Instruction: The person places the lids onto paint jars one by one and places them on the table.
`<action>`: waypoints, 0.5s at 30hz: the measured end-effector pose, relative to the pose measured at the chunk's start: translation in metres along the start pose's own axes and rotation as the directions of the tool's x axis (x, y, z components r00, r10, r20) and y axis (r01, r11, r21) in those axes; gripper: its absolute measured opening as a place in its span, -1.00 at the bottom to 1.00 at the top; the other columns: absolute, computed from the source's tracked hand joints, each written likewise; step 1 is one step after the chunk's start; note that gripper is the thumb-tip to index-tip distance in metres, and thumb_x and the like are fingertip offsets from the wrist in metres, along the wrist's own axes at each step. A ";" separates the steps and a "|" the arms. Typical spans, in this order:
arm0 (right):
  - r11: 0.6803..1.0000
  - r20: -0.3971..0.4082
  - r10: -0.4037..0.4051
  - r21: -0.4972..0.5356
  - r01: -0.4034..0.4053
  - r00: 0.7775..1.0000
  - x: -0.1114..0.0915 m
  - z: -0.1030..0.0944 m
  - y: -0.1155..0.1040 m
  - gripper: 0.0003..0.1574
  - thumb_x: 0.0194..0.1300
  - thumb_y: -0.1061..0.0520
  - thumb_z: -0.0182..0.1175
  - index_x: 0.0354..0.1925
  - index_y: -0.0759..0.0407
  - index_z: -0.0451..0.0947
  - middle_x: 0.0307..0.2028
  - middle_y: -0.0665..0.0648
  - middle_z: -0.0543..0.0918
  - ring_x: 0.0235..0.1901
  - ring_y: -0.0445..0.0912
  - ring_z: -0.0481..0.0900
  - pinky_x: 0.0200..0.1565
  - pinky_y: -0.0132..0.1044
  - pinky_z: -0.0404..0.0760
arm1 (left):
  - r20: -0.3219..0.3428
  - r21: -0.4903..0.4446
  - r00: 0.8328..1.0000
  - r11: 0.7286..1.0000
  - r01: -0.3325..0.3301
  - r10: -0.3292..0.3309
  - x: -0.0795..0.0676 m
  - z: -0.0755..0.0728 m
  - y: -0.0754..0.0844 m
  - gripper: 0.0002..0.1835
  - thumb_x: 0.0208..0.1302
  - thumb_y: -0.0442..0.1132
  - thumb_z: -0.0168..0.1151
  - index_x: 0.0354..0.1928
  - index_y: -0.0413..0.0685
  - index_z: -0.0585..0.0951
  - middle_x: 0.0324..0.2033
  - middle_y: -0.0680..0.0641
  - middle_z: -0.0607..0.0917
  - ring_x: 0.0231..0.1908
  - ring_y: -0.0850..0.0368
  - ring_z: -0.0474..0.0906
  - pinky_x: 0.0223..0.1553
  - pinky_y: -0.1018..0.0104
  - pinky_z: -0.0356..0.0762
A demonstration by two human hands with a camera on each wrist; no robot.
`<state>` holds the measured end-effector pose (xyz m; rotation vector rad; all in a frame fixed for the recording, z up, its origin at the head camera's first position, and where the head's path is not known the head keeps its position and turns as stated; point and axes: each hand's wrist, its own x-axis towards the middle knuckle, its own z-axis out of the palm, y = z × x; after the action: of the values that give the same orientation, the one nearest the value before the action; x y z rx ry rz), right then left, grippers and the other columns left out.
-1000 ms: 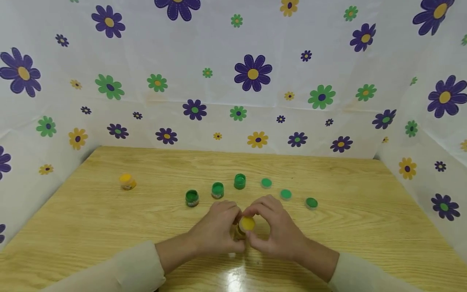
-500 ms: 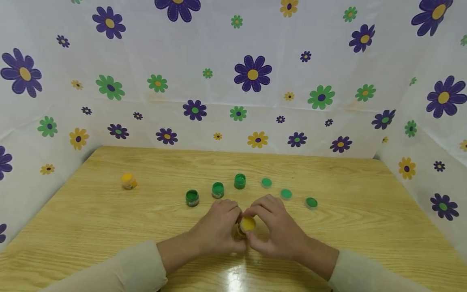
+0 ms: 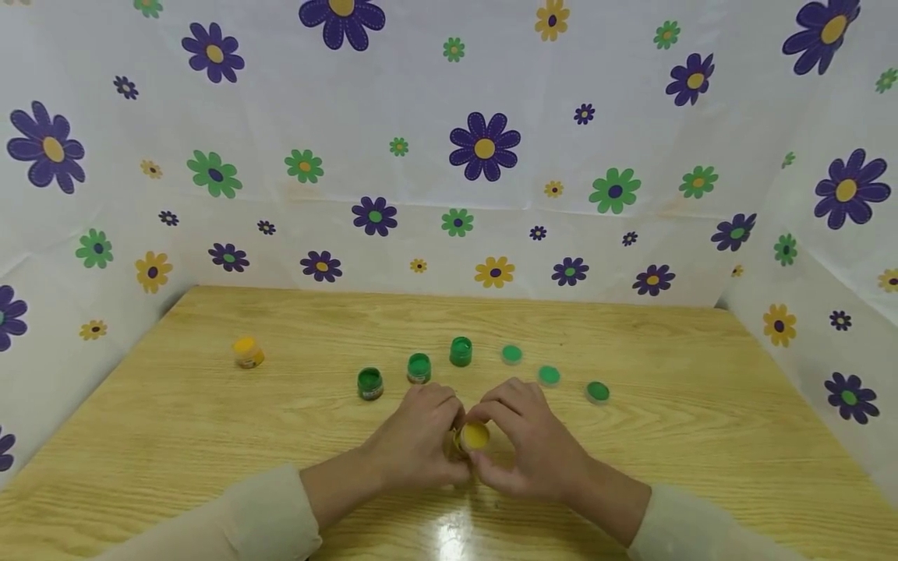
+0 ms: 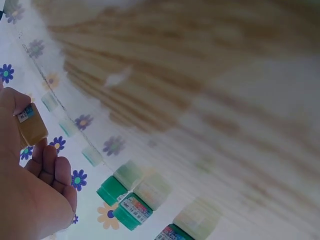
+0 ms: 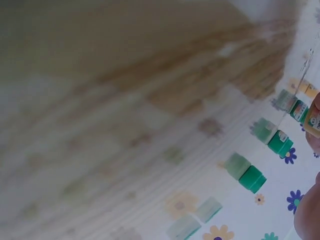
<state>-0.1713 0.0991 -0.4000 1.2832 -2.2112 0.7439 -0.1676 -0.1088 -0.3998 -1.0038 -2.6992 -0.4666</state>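
In the head view, both hands meet at the lower centre of the frame, above a light wood-grain worktop (image 3: 701,421). The left hand (image 3: 417,440) curls its thumb and fingers round a small ochre-yellow jar with a printed label (image 4: 35,126). The right hand (image 3: 536,448) pinches a round yellow lid (image 3: 476,436) by its edge, thumb on the near side and fingertips on the far side. The lid is at the jar's top; whether it is seated or loose cannot be told.

Beyond the hands, near the centre of the frame, three small uncovered jars of paint stand upright in a slanting row: a dark green jar (image 3: 370,384), a mid-green jar (image 3: 418,368) and a bright green jar (image 3: 461,352). To their right, three round green lids lie apart: a far lid (image 3: 512,354), a middle lid (image 3: 549,375) and a darker near lid (image 3: 598,392). A yellow-orange jar (image 3: 249,354) stands alone at centre left. White cloth printed with flowers (image 3: 526,175) fills the upper frame.
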 end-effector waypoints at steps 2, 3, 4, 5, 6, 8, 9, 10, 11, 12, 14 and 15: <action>1.000 0.010 0.028 0.010 -0.028 1.000 -0.001 0.000 0.001 -0.65 0.07 0.01 0.35 -0.13 0.00 0.59 -0.18 -0.13 0.56 -0.15 -0.22 0.43 -0.13 -0.29 0.31 | -0.007 -0.004 1.000 1.000 0.004 -0.004 -0.001 0.000 0.000 -0.61 -0.11 0.10 0.49 -0.40 0.00 0.60 -0.47 0.18 0.48 -0.36 0.29 0.36 -0.15 0.30 0.39; 0.999 0.014 0.041 0.014 -0.041 0.999 -0.001 0.000 0.002 -0.65 0.07 0.02 0.36 -0.12 0.00 0.59 -0.17 -0.13 0.56 -0.14 -0.22 0.43 -0.12 -0.29 0.31 | -0.007 -0.008 1.000 1.000 0.011 -0.011 -0.001 0.000 -0.001 -0.61 -0.10 0.10 0.49 -0.39 -0.01 0.60 -0.46 0.18 0.49 -0.36 0.28 0.36 -0.14 0.28 0.40; 0.998 0.017 0.051 0.019 -0.052 0.999 -0.001 0.001 0.002 -0.64 0.07 0.02 0.36 -0.12 0.00 0.59 -0.17 -0.13 0.56 -0.14 -0.22 0.43 -0.12 -0.29 0.30 | -0.005 -0.014 1.000 1.000 0.018 -0.018 -0.001 0.000 -0.001 -0.61 -0.10 0.09 0.48 -0.39 -0.01 0.60 -0.46 0.18 0.50 -0.35 0.28 0.37 -0.13 0.27 0.41; 0.998 0.021 0.062 0.025 -0.062 0.998 -0.002 0.001 0.003 -0.63 0.07 0.03 0.37 -0.11 0.00 0.59 -0.17 -0.13 0.56 -0.13 -0.22 0.43 -0.12 -0.28 0.29 | -0.004 -0.023 1.000 0.999 0.026 -0.026 -0.002 0.000 -0.001 -0.61 -0.10 0.09 0.48 -0.38 -0.02 0.60 -0.45 0.17 0.50 -0.35 0.28 0.37 -0.12 0.26 0.42; 0.997 0.023 0.068 0.030 -0.069 0.997 -0.002 0.001 0.003 -0.63 0.06 0.03 0.38 -0.11 -0.01 0.59 -0.17 -0.14 0.56 -0.13 -0.23 0.43 -0.12 -0.28 0.29 | 0.002 -0.033 0.999 0.999 0.036 -0.036 -0.002 0.000 -0.001 -0.61 -0.09 0.09 0.48 -0.37 -0.02 0.60 -0.45 0.18 0.50 -0.34 0.28 0.37 -0.10 0.26 0.42; 0.997 0.022 0.068 0.034 -0.068 0.997 -0.003 0.001 0.003 -0.63 0.06 0.03 0.37 -0.11 -0.01 0.59 -0.16 -0.13 0.56 -0.13 -0.23 0.43 -0.12 -0.28 0.30 | 0.013 -0.054 0.999 0.997 0.051 -0.050 -0.002 0.000 -0.001 -0.62 -0.08 0.07 0.48 -0.35 -0.02 0.60 -0.44 0.18 0.51 -0.33 0.28 0.37 -0.09 0.25 0.40; 0.997 0.021 0.062 0.035 -0.062 0.998 -0.003 0.001 0.002 -0.63 0.07 0.03 0.37 -0.10 -0.01 0.60 -0.16 -0.13 0.56 -0.12 -0.23 0.43 -0.11 -0.27 0.32 | 0.018 -0.065 0.998 0.996 0.056 -0.055 -0.001 0.000 -0.001 -0.62 -0.08 0.06 0.48 -0.34 -0.02 0.60 -0.44 0.18 0.51 -0.33 0.29 0.36 -0.09 0.26 0.40; 0.998 0.020 0.053 0.039 -0.054 0.998 -0.003 0.001 0.002 -0.63 0.07 0.04 0.36 -0.10 0.00 0.60 -0.16 -0.12 0.56 -0.12 -0.22 0.43 -0.11 -0.27 0.33 | 0.019 -0.076 0.998 0.995 0.058 -0.056 -0.001 0.000 -0.001 -0.63 -0.09 0.05 0.48 -0.34 -0.02 0.61 -0.44 0.18 0.51 -0.33 0.29 0.36 -0.10 0.26 0.39; 0.998 0.018 0.046 0.041 -0.047 0.999 -0.003 0.002 0.001 -0.63 0.08 0.05 0.36 -0.09 0.00 0.60 -0.15 -0.11 0.56 -0.12 -0.22 0.43 -0.11 -0.26 0.35 | 0.018 -0.084 0.998 0.995 0.058 -0.057 -0.001 0.000 -0.002 -0.63 -0.09 0.03 0.48 -0.34 -0.03 0.61 -0.44 0.18 0.51 -0.34 0.29 0.36 -0.11 0.27 0.39; 0.998 0.019 0.044 0.043 -0.045 0.999 -0.003 0.002 0.000 -0.63 0.08 0.05 0.35 -0.08 0.01 0.60 -0.15 -0.11 0.56 -0.11 -0.22 0.43 -0.11 -0.27 0.36 | 0.015 -0.090 0.998 0.994 0.057 -0.056 -0.001 0.000 -0.002 -0.63 -0.10 0.02 0.49 -0.34 -0.03 0.61 -0.45 0.18 0.51 -0.35 0.29 0.35 -0.12 0.28 0.38; 0.998 0.015 0.042 0.044 -0.043 0.999 -0.002 0.002 -0.001 -0.62 0.08 0.06 0.35 -0.07 0.02 0.61 -0.14 -0.10 0.57 -0.10 -0.21 0.43 -0.11 -0.26 0.38 | 0.006 -0.097 0.999 0.994 0.050 -0.050 -0.001 0.001 -0.003 -0.64 -0.12 0.00 0.49 -0.35 -0.03 0.61 -0.46 0.18 0.51 -0.36 0.29 0.35 -0.15 0.29 0.37; 0.998 0.015 0.045 0.043 -0.046 0.999 -0.002 0.003 -0.002 -0.62 0.08 0.06 0.36 -0.07 0.02 0.61 -0.14 -0.10 0.57 -0.10 -0.21 0.43 -0.10 -0.25 0.39 | 0.001 -0.099 0.999 0.994 0.046 -0.046 -0.001 0.001 -0.003 -0.65 -0.13 -0.01 0.49 -0.36 -0.03 0.60 -0.47 0.18 0.51 -0.37 0.29 0.35 -0.15 0.29 0.37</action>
<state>-0.1694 0.0981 -0.4029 1.2661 -2.2539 0.8063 -0.1690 -0.1112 -0.4015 -0.9678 -2.7266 -0.6145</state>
